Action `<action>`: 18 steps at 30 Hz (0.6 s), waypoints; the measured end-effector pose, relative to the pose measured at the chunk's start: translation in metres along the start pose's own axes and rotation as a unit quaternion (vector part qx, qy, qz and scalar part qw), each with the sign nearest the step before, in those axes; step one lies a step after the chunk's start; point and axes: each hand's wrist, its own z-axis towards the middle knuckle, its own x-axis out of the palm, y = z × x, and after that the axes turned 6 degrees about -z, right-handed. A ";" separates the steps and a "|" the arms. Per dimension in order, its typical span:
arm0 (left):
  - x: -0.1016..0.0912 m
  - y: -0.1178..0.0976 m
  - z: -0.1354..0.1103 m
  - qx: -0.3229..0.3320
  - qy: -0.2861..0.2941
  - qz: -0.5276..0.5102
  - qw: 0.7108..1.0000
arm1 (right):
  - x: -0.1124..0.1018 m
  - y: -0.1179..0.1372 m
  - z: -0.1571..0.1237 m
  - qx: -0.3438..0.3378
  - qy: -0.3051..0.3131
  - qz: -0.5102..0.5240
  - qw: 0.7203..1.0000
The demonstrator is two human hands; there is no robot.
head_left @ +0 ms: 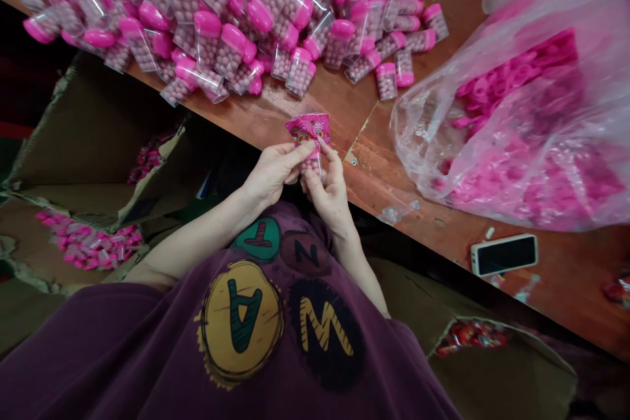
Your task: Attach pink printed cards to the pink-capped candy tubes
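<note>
Bead-filled jar (310, 163) is up in both hands, in front of the body by the table's near edge, with a printed pink packet (308, 126) at its top end. Left hand (276, 170): thumb and fingers pinch the packet low down, near where it meets the jar. Right hand (329, 195): fingers grasp the jar itself, thumb on its lower end. Can't tell if packet and jar are joined; fingers cover that spot.

Step looks like fitting packet and jar together. To do it well: steady the jar with the right fingers, line the packet up straight, press evenly with the left thumb, no creasing, check the join before letting go. Working at the edge risks a drop; over the wood is safer.

Below table level: heap of pink items (96, 243) and open cardboard box (86, 131) to the left; right box (497, 380) with red wrapped items (472, 336), too blurred to sort. On the table (378, 161): phone (506, 254) near the right edge, then clear bag (418, 125) of pink plastic pieces (531, 72). Far side: big jumbled pile of pink-lidded jars (229, 56), apart from the hands.
</note>
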 end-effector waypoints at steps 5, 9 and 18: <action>0.001 0.002 0.001 -0.019 -0.007 0.003 1.000 | 0.005 -0.005 0.001 0.023 0.002 0.053 0.998; 0.005 0.007 -0.005 0.022 -0.055 0.016 0.998 | 0.008 -0.011 0.001 -0.029 -0.031 -0.026 0.999; -0.009 0.006 0.002 -0.022 0.017 -0.008 1.000 | 0.003 -0.005 0.001 0.032 0.009 0.047 0.998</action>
